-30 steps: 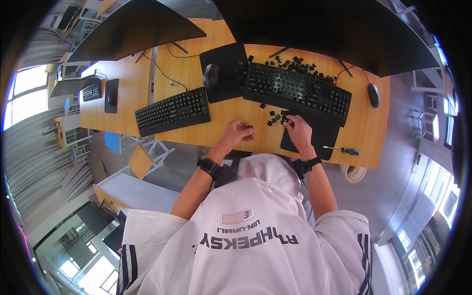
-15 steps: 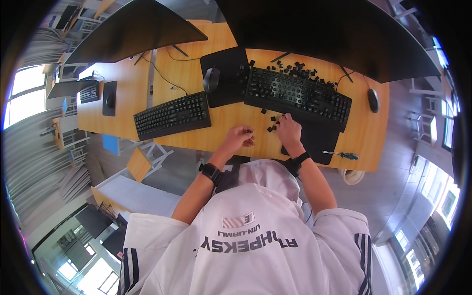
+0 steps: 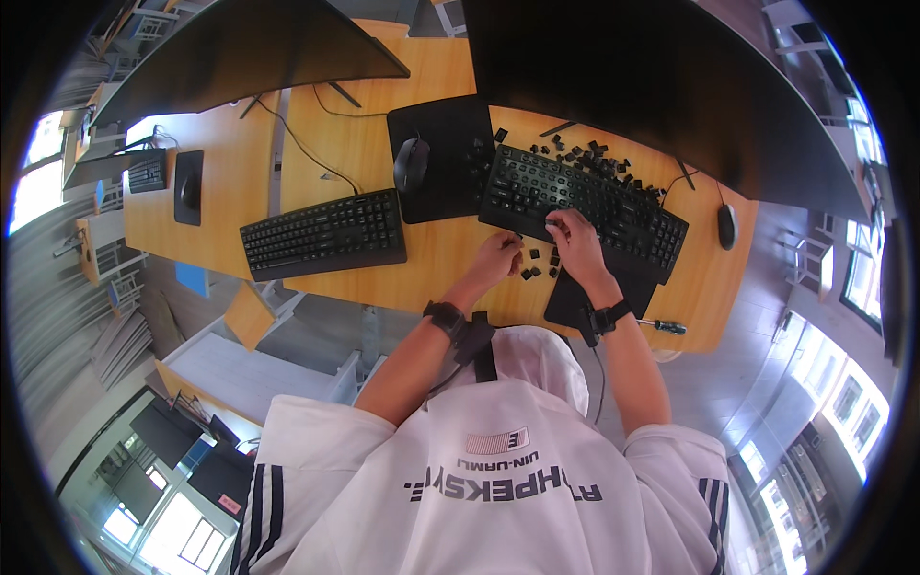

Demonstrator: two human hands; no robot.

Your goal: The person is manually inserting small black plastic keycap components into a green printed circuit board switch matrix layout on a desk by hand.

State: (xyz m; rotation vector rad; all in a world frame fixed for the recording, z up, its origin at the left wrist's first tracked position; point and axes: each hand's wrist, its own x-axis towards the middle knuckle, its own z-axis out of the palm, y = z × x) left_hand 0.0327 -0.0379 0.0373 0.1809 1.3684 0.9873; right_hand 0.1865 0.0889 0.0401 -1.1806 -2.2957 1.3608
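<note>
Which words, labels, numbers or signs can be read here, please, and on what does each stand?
White shirt: dark printed lettering and a small striped patch; I won't copy the wording.
Left black keyboard and right black keyboard: key markings too small to read.
Nothing else reads clearly.

The right hand (image 3: 579, 245) partly hides the keyboard (image 3: 599, 198) beneath it.

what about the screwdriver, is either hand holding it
No, the screwdriver lies on the desk, to the right of the right hand and apart from the left hand too.
</note>
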